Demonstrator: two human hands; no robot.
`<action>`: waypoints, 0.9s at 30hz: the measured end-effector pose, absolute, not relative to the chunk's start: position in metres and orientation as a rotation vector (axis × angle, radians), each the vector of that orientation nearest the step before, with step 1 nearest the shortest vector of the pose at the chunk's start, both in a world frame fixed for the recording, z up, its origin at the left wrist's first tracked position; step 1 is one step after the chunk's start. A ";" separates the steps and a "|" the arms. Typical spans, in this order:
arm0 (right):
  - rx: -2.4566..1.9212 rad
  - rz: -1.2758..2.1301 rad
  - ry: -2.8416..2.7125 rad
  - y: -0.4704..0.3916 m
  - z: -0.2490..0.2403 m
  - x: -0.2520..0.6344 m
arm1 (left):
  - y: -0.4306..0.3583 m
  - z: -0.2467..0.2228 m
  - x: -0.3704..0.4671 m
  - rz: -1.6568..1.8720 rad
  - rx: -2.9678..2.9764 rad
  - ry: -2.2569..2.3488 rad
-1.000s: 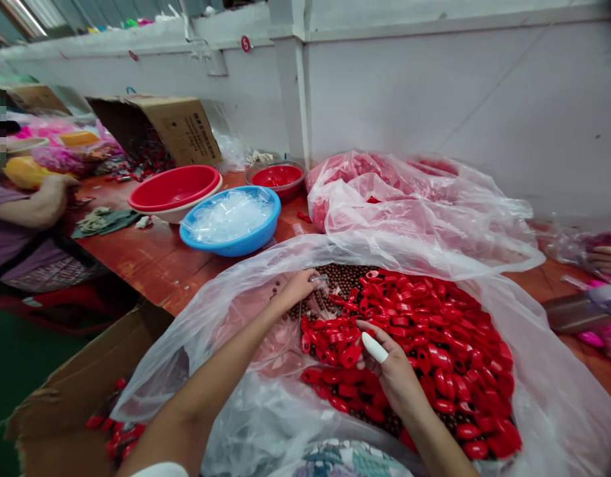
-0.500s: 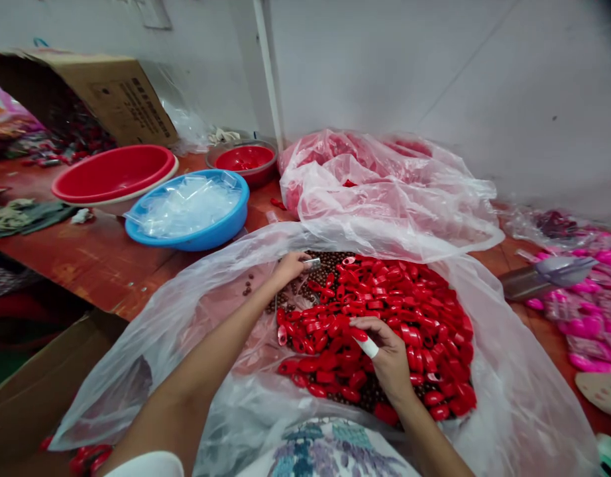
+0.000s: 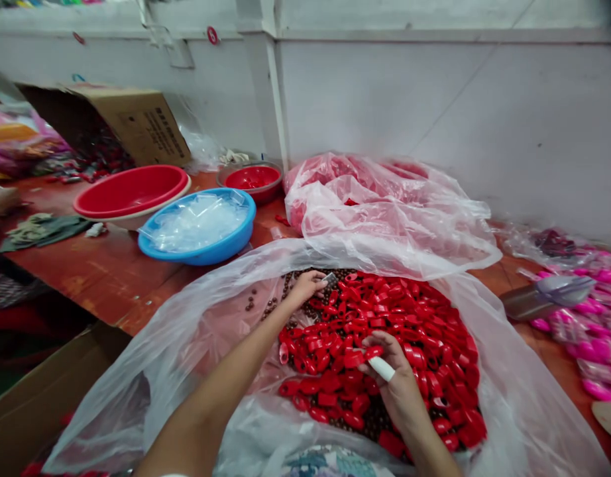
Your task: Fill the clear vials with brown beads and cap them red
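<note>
My left hand [image 3: 307, 286] reaches over the far side of an open clear plastic bag [image 3: 211, 291], fingers closed on a small clear plastic piece [image 3: 329, 279]. Small brown beads [image 3: 313, 311] lie under and around that hand. Nearer to me, my right hand [image 3: 395, 377] pinches a glossy red plastic piece [image 3: 373, 353] between thumb and fingers, just above the heap. White tape [image 3: 382, 368] wraps one of its fingers. A large pile of similar red plastic pieces [image 3: 409, 311] fills the right part of the bag, over more beads.
A blue basin [image 3: 201, 255] of clear plastic pieces stands at left, beside a red basin [image 3: 131, 192]. Behind are a cardboard box [image 3: 141, 132], a small red bowl [image 3: 253, 177] and a filled plastic bag [image 3: 375, 192]. Pink packets [image 3: 594, 324] lie at right.
The view has tilted up, showing more wall. My left hand has shifted right over the beads, towards the red pile, still with the clear piece. My right hand stays over the heap.
</note>
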State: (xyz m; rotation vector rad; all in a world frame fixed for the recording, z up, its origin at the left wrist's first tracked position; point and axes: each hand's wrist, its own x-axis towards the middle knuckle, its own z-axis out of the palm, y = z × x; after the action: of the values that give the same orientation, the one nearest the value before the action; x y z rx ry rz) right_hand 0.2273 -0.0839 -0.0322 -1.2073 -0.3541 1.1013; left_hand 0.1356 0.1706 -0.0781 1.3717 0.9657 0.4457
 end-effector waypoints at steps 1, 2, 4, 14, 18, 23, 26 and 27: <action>-1.205 1.112 -0.366 -0.086 -0.033 0.229 | 0.169 -0.078 0.135 0.455 1.344 0.951; -1.201 1.124 -0.386 -0.088 -0.035 0.230 | 0.168 -0.078 0.135 0.464 1.317 0.937; -1.230 1.134 -0.454 -0.093 -0.039 0.233 | 0.166 -0.079 0.133 0.476 1.263 0.907; -1.738 0.706 -1.167 -0.112 -0.060 0.241 | 0.147 -0.070 0.112 0.430 1.048 0.784; -1.774 0.625 -1.530 -0.116 -0.066 0.247 | 0.132 -0.050 0.099 0.419 0.987 0.736; -1.801 0.648 -1.753 -0.117 -0.058 0.257 | 0.108 -0.027 0.083 0.412 0.899 0.662; -1.808 0.631 -1.586 -0.117 -0.045 0.263 | 0.091 -0.017 0.076 0.429 0.838 0.573; -1.802 0.630 -1.513 -0.117 -0.040 0.264 | 0.085 -0.014 0.074 0.443 0.848 0.562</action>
State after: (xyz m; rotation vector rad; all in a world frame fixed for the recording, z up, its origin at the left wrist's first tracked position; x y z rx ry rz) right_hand 0.2639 -0.1166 -0.0398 -1.8020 -1.5128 0.6295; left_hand 0.0740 0.0851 -0.0143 0.8477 0.5622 0.4427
